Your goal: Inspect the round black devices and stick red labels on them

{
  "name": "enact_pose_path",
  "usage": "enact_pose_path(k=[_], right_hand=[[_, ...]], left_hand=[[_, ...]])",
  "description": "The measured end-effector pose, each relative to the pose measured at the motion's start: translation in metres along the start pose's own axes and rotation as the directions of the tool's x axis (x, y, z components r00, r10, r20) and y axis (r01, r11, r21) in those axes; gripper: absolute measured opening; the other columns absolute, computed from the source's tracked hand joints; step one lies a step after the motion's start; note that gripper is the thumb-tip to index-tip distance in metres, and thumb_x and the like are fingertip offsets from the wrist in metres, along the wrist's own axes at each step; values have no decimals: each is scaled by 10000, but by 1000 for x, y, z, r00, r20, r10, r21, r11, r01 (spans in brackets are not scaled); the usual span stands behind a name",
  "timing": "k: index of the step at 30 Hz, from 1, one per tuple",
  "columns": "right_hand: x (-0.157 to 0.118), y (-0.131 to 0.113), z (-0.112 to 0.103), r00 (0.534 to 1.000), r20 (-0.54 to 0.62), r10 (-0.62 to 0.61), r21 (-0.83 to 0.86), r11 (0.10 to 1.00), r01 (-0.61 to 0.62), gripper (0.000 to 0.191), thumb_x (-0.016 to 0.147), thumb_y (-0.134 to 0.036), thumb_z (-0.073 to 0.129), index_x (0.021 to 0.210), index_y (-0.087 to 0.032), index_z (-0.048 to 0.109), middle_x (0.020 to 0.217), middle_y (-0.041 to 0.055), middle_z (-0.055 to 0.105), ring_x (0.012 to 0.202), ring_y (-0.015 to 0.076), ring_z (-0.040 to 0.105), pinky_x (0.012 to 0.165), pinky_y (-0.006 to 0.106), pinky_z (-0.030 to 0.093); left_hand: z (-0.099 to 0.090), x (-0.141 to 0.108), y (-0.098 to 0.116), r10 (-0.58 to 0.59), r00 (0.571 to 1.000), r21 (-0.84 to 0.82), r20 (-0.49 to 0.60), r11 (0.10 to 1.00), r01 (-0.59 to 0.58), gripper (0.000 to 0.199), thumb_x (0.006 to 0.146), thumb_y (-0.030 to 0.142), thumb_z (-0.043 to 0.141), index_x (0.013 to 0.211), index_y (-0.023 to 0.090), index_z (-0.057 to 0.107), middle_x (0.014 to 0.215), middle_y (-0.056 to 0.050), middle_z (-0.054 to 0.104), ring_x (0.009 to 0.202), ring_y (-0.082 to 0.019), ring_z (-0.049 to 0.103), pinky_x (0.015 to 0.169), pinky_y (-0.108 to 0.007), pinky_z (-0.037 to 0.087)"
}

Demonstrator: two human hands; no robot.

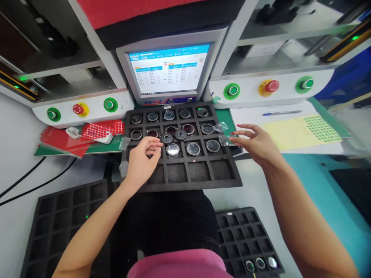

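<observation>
A black foam tray [187,185] lies before me with round watch bodies in several of its compartments. Two watch bodies, one on the left [166,138] and one on the right [180,134], rest back side up on top of the others. My left hand [143,160] is over the tray's left part, fingers loosely curled and thumb apart, tips beside the left upturned watch body. Whatever lies under that hand is partly hidden. Off the right edge, my right hand [256,144] has its fingers stretched out and apart, close to a clear film tab [223,140]; contact is unclear.
A monitor [171,71] stands behind the tray, between two machines with green and red buttons [271,86]. Red sticker sheets [66,139] lie left; a yellow sheet of green stickers [301,133] and a pen [282,112] lie right. More foam trays [251,241] sit lower down.
</observation>
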State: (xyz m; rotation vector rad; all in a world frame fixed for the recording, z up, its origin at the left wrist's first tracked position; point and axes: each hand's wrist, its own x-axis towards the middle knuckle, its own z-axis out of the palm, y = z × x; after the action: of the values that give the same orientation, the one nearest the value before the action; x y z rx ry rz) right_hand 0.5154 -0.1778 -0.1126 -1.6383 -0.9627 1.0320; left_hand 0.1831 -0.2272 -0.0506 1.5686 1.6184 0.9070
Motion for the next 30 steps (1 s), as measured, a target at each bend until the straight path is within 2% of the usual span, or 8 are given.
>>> enact_pose_path(k=[4, 9, 14, 18, 20, 23, 26, 30], right_hand=[[3, 11, 6, 997, -72, 4, -62, 998, -8, 751, 310, -383, 939, 937, -230, 555, 767, -5, 666, 595, 192, 624, 530, 335, 500], [-1, 11, 3, 979, -180, -91, -138, 988, 67, 718, 349, -417, 908, 946, -246, 548, 804, -3, 663, 652, 222, 636, 590, 372, 507], [-35, -10, 14, 873, -343, -348, -193, 935, 297, 546, 590, -390, 775, 1049, -255, 510, 1013, 43, 687, 869, 246, 670, 747, 412, 526], [-77, -32, 37, 772, -349, -532, -94, 839, 536, 327, 739, -309, 757, 995, -247, 564, 838, -3, 676, 782, 193, 680, 705, 353, 535], [-97, -41, 48, 763, -320, -562, 23, 800, 599, 284, 762, -232, 785, 979, -241, 603, 774, -25, 674, 735, 166, 681, 682, 316, 545], [-123, -49, 61, 822, -234, -520, 209, 799, 564, 307, 757, -131, 808, 987, -236, 634, 769, -40, 717, 718, 134, 705, 700, 268, 572], [-143, -52, 72, 882, -127, -454, 348, 812, 469, 330, 757, -80, 809, 996, -233, 640, 765, -49, 742, 688, 116, 715, 705, 236, 589], [-162, -54, 86, 923, -7, -384, 450, 824, 346, 345, 763, -66, 809, 1005, -238, 634, 774, -57, 759, 666, 104, 716, 699, 212, 597]], left_hand=[[4, 21, -3, 83, 997, 438, 5, 896, -76, 188, 927, 141, 587, 1097, 184, 656, 1193, -114, 763, 1149, -268, 712, 1032, -425, 538], [13, 47, -1, 73, 985, 504, 155, 852, -142, 368, 884, 178, 729, 1246, 150, 667, 1267, -133, 741, 1206, -318, 683, 1062, -460, 515], [21, 58, 8, 69, 974, 532, 214, 828, -175, 425, 803, 95, 791, 1217, 136, 704, 1194, -129, 754, 1144, -325, 708, 1011, -443, 537], [21, 50, 19, 108, 979, 550, 174, 814, -188, 153, 858, 112, 726, 998, 163, 757, 1077, -101, 751, 1063, -314, 722, 949, -422, 544], [20, 38, 25, 121, 988, 447, 93, 882, -150, 103, 878, 160, 713, 978, 175, 731, 1026, -75, 756, 976, -274, 733, 889, -392, 561], [17, 11, 33, 25, 998, -97, 64, 995, -19, 105, 871, 232, 719, 934, 179, 654, 910, -46, 779, 843, -214, 749, 786, -330, 594], [17, -20, 38, -56, 981, -554, 186, 819, 152, 179, 886, 307, 715, 915, 177, 597, 890, -67, 803, 773, -187, 770, 720, -287, 622], [18, -53, 40, -51, 984, -751, 168, 640, 162, 199, 912, 327, 730, 942, 165, 619, 968, -93, 819, 664, -135, 747, 610, -215, 610]])
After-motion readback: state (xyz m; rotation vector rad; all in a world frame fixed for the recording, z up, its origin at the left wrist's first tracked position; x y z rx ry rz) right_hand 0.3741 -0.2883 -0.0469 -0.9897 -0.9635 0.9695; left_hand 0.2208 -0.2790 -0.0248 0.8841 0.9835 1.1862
